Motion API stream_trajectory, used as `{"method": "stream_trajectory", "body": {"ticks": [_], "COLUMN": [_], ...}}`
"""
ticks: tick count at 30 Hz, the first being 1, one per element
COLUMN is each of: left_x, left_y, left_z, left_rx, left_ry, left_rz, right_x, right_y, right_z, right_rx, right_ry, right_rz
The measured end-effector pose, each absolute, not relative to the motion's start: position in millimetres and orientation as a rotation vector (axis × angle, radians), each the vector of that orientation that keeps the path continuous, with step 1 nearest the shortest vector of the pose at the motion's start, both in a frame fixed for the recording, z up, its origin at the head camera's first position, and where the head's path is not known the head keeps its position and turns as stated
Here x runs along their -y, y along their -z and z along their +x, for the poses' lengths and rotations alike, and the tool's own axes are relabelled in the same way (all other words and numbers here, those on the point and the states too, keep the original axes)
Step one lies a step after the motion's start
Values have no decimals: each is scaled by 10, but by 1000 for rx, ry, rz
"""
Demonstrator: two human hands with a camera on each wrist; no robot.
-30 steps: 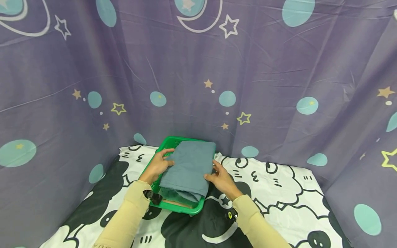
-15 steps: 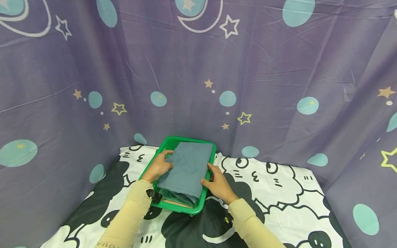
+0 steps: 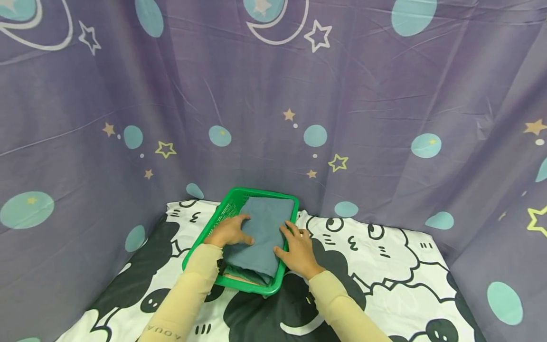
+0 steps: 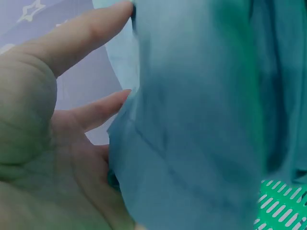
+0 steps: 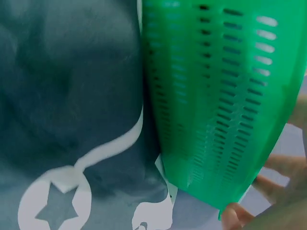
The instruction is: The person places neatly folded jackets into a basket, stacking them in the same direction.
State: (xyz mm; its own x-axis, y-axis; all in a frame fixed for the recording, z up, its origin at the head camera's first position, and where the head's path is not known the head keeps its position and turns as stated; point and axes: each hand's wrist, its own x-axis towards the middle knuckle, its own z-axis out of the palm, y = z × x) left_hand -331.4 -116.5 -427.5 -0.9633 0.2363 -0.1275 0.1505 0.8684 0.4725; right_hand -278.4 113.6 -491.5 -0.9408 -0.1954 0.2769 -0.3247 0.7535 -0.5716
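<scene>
A folded blue-grey cloth [image 3: 267, 223] lies inside a green plastic basket [image 3: 239, 286], on top of other folded fabric. My left hand [image 3: 228, 232] is at the cloth's left side, fingers and thumb extended over its edge. In the left wrist view, the thumb and fingers of that hand [image 4: 62, 110] lie against the cloth [image 4: 192, 120] without curling round it. My right hand [image 3: 299, 249] is over the basket's right rim, fingers spread, fingertips at the cloth's right edge. The right wrist view shows the basket's slotted side wall [image 5: 216, 96] beside this hand [image 5: 278, 191].
Under the basket spreads a black and white cartoon-sheep sheet [image 3: 384, 266]. Behind it and at both sides hangs a purple curtain [image 3: 265, 156] with stars and moons. A dark green fabric edge [image 3: 248, 274] and a tan piece [image 3: 241, 279] show beneath the cloth.
The cloth has sunk into the basket, uncovering the right rim it overlapped. My left hand has moved right, further over the cloth. My right hand has shifted slightly left, its fingers spreading.
</scene>
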Motion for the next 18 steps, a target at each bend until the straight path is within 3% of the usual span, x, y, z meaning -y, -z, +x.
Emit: {"method": "stream_trajectory", "body": {"ticks": [18], "left_x": [1094], "left_y": [4411], "left_z": [-3380], "left_rx": [-2871], "left_ry": [-485], "left_rz": [183], "right_x": [-1095], "right_y": [4866], "right_z": [-2856], "right_rx": [2925], "right_ry": [-492], "right_rz": [423]}}
